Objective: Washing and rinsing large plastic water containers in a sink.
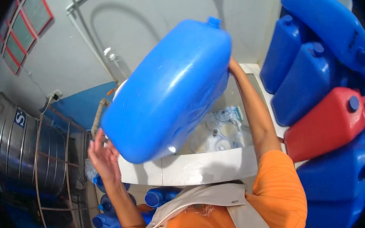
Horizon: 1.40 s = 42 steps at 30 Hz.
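Observation:
A large blue plastic jerrycan (168, 90) is held up at a tilt over a white-tiled basin (197, 171), its threaded neck toward the wall. My right hand (233, 66) is at the jerrycan's far right side, mostly hidden behind it; the fingers do not show. Near the lower left end of the jerrycan is my left hand (104, 156), with fingers spread; whether its fingertips touch the plastic is unclear. Below, in the basin, clear plastic items (224, 130) lie in what looks like water.
Blue jerrycans (304, 81) and a red jerrycan (326, 125) with a blue cap line the right side. A ribbed metal tank (22, 146) stands left behind a thin metal frame. Blue water bottles (160, 196) lie below the basin's front ledge. A pipe (99, 114) rises at the left.

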Motion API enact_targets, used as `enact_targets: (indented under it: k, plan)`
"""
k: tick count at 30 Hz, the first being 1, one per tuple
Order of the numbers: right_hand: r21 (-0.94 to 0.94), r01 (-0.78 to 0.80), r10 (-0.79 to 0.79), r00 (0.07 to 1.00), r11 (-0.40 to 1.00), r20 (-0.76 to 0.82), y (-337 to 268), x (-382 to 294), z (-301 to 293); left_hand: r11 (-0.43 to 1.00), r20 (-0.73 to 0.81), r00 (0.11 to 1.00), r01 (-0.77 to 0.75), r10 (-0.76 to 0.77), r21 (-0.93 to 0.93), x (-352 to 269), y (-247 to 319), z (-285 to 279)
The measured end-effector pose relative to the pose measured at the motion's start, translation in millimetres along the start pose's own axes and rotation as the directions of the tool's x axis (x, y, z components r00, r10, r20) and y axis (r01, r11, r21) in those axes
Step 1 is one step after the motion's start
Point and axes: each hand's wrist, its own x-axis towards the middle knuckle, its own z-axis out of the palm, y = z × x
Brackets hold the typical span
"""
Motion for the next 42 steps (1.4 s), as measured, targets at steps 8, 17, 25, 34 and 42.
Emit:
enact_targets:
  k: [8, 17, 25, 34, 42]
  plan:
    - [0.394, -0.247, 0.377, 0.877, 0.885, -0.298, 87, -158, -17, 0.848, 0.373, 0.868, -0.444, 0.327, 0.289, 55, -1, 156]
    - [0.549, -0.273, 0.501, 0.804, 0.790, -0.321, 98, -194, 29, 0.726, 0.727, 0.659, -0.594, 0.193, 0.346, 30, -1, 294]
    - [0.483, -0.266, 0.448, 0.838, 0.834, -0.313, 80, -146, 26, 0.404, 0.717, 0.572, -0.811, 0.398, 0.423, 22, 32, 313]
    - [-0.127, -0.542, 0.458, 0.796, 0.831, -0.397, 66, -125, -134, 0.713, 0.209, 0.975, -0.200, 0.077, 0.672, 114, -42, 131]
    - [-0.915, 0.069, -0.195, 0.981, 0.398, -0.012, 46, -119, 21, 0.264, 0.620, 0.770, -0.574, -0.147, 0.775, 105, -173, 186]
